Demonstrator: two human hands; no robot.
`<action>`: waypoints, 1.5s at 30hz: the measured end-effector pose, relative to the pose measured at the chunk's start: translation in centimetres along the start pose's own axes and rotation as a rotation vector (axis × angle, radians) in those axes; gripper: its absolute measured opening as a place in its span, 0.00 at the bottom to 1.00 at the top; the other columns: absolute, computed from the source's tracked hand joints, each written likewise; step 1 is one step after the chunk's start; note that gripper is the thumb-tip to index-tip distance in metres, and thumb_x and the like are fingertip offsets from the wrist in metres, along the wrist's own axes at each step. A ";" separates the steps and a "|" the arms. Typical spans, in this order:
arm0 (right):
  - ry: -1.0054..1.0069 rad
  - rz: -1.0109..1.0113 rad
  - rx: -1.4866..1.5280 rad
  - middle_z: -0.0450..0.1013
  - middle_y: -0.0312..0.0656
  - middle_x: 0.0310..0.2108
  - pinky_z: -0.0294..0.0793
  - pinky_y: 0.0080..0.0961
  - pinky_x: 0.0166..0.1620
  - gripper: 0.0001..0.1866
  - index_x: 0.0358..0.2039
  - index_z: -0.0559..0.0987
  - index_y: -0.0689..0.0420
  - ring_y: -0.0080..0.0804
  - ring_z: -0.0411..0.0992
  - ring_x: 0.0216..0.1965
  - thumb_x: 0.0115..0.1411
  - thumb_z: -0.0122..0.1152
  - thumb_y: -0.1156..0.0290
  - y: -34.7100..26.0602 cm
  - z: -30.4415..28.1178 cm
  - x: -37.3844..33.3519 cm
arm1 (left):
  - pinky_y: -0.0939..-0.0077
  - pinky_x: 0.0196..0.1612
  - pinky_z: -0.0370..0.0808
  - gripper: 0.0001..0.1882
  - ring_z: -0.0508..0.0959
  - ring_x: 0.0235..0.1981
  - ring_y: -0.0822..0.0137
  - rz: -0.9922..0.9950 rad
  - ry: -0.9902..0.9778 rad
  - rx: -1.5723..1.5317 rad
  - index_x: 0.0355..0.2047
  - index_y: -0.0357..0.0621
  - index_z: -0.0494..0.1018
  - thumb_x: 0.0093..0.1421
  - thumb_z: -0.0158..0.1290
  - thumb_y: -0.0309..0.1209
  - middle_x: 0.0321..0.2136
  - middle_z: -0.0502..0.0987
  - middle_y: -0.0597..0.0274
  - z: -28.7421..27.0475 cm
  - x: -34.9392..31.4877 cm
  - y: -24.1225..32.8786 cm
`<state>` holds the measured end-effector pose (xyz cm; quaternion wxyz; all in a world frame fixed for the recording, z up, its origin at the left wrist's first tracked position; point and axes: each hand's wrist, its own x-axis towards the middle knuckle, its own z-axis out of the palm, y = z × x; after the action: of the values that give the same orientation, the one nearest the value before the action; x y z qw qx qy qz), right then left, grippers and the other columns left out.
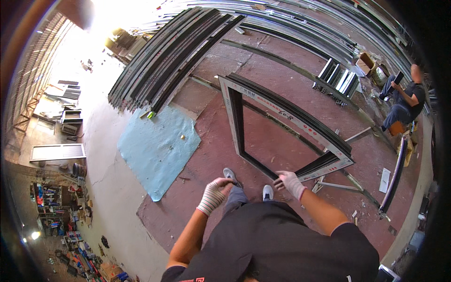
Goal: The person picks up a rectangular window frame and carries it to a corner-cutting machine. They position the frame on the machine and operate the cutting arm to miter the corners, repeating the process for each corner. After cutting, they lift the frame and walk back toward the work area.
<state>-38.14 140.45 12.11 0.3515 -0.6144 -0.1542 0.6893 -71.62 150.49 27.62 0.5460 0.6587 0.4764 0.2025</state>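
Several black and grey rectangular window frames (324, 136), stacked face to face, stand tilted in front of me, with labels and handwriting on the nearest one. My right hand (290, 184), in a pale glove, is at their near lower bar, its fingers curled round the edge. To the left, away from the frames, my left hand (215, 195) hangs in front of my leg in a striped, fingertip-less glove. Its fingers are curled in, and whatever they may hold is hidden.
A long stack of dark profiles (169, 56) lies beyond a light blue sheet (159, 145) on the floor. Low metal rails (291, 66) cross the red floor. At the right a person (406, 98) sits holding a dark bar. Cluttered shelves (49, 204) stand far left.
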 end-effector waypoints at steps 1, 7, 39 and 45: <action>0.086 0.047 -0.019 0.82 0.54 0.49 0.83 0.37 0.44 0.25 0.66 0.73 0.60 0.40 0.83 0.42 0.72 0.50 0.63 1.8 -2.2 0.4 | 0.74 0.52 0.78 0.11 0.82 0.44 0.73 -0.047 0.003 -0.077 0.49 0.37 0.81 0.67 0.61 0.24 0.41 0.84 0.62 -0.7 1.9 -0.6; 0.560 0.206 -0.474 0.74 0.55 0.63 0.68 0.37 0.68 0.42 0.64 0.74 0.65 0.50 0.71 0.65 0.61 0.67 0.43 5.6 -10.2 -0.9 | 0.73 0.52 0.78 0.20 0.80 0.45 0.70 0.069 -0.093 0.061 0.57 0.40 0.77 0.66 0.63 0.31 0.44 0.82 0.61 -5.8 16.6 -3.6; 1.428 -0.198 -0.073 0.81 0.53 0.51 0.75 0.40 0.60 0.38 0.56 0.77 0.60 0.50 0.78 0.56 0.52 0.76 0.49 3.3 -10.6 -7.3 | 0.66 0.50 0.79 0.19 0.85 0.39 0.61 0.144 0.039 0.331 0.43 0.41 0.82 0.52 0.73 0.33 0.38 0.87 0.58 -4.6 35.0 -1.8; 1.211 -0.277 -0.039 0.82 0.50 0.51 0.77 0.38 0.58 0.35 0.57 0.77 0.59 0.49 0.79 0.55 0.54 0.75 0.52 7.1 -11.2 -9.8 | 0.66 0.47 0.79 0.21 0.84 0.37 0.62 0.080 0.142 0.379 0.44 0.38 0.81 0.53 0.73 0.35 0.36 0.86 0.57 -4.7 25.6 -0.5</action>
<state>-29.50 126.40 12.53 0.4515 -0.8770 -0.0183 0.1634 -63.58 174.65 22.20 0.3688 0.7522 0.5168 0.1765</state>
